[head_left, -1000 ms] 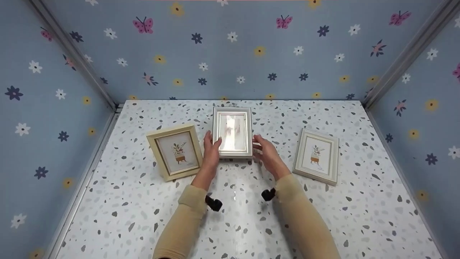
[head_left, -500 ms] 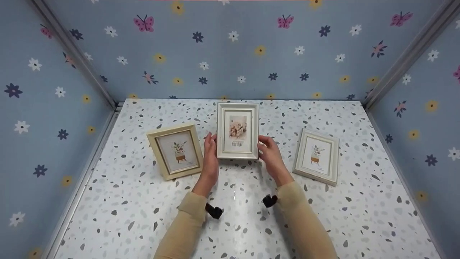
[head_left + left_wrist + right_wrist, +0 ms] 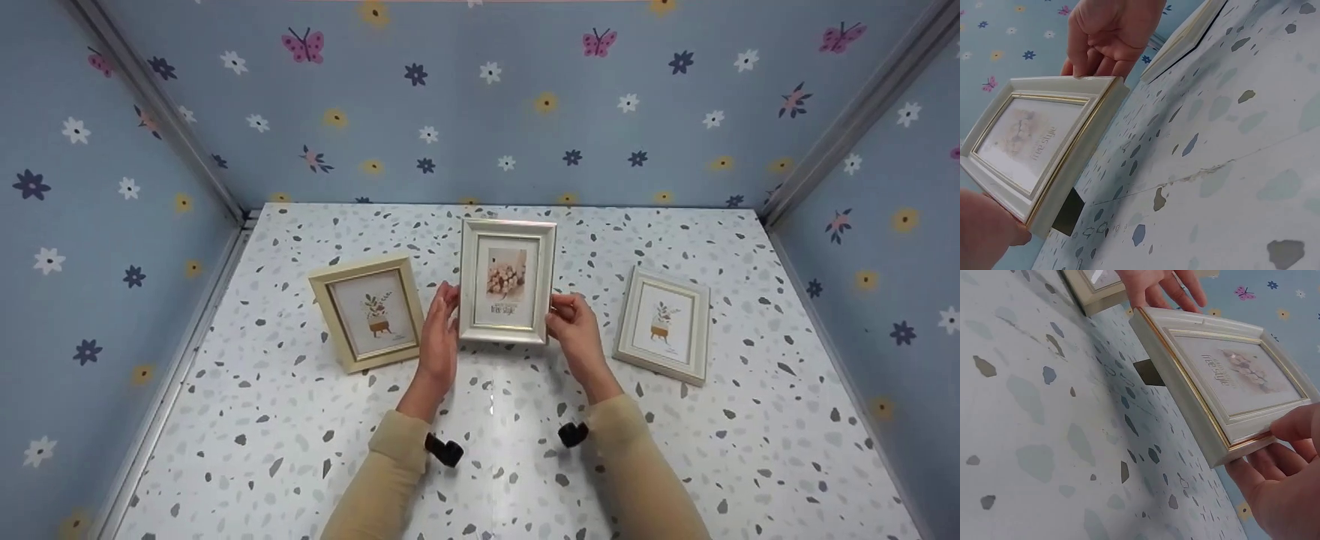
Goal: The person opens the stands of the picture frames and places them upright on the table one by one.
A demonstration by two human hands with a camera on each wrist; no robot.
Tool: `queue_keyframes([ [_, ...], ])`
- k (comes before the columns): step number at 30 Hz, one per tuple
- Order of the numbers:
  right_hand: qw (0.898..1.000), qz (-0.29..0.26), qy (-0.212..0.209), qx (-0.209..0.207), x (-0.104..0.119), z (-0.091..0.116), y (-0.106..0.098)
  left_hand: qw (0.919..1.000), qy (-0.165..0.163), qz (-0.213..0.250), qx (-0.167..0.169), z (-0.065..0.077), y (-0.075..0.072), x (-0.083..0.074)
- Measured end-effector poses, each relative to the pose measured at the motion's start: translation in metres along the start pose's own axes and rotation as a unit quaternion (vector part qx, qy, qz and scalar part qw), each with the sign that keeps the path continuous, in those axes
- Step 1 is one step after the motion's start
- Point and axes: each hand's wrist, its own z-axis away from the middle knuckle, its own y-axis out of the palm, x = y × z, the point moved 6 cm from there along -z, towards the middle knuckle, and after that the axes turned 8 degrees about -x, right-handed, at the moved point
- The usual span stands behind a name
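Observation:
Between my two hands, a cream picture frame with a gold inner line [image 3: 506, 281] is held up off the table, tilted back, its front showing a blossom picture. My right hand [image 3: 579, 337] pinches its right edge; the thumb lies on the front and the fingers go behind, as the right wrist view shows. Along the left edge lies my left hand [image 3: 437, 341], its fingers mostly straight and touching the side. A dark support leg [image 3: 1068, 212] sticks out at the back of the frame.
On the left a gold-toned picture frame [image 3: 367, 311] stands leaning back. To the right a whitish picture frame [image 3: 662, 326] lies tilted on the speckled table [image 3: 517, 465]. Blue flowered panels [image 3: 480, 105] enclose the back and both sides.
The cream frame has come up and nearer, drifted slightly right, and tilted more toward the camera, so glare has gone from its glass. My right hand has closed onto its edge; my left fingers have straightened.

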Motion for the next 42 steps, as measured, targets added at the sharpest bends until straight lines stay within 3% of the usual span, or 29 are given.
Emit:
queue_keyframes([
  [11, 0.999, 0.013, -0.034, -0.018, 0.008, 0.007, -0.012, 0.9983, -0.042, -0.041, -0.002, 0.000, -0.002, -0.006],
  [16, 0.998, 0.029, -0.047, -0.015, 0.010, 0.011, -0.016, 0.9961, -0.046, -0.075, 0.005, 0.000, -0.002, -0.011],
  [21, 0.998, 0.030, -0.044, -0.019, 0.007, 0.016, -0.020, 0.9916, -0.028, -0.125, 0.019, 0.000, -0.004, -0.012],
  [27, 0.999, -0.011, -0.034, -0.017, -0.001, 0.022, -0.021, 0.9847, 0.008, -0.171, 0.034, -0.003, -0.003, -0.018],
  [34, 1.000, -0.024, -0.014, 0.005, -0.008, 0.025, -0.019, 0.9731, -0.005, -0.226, 0.043, -0.004, -0.004, -0.029],
  [42, 1.000, -0.012, -0.001, 0.025, -0.013, 0.026, -0.018, 0.9610, 0.034, -0.272, 0.040, -0.004, -0.006, -0.029],
])
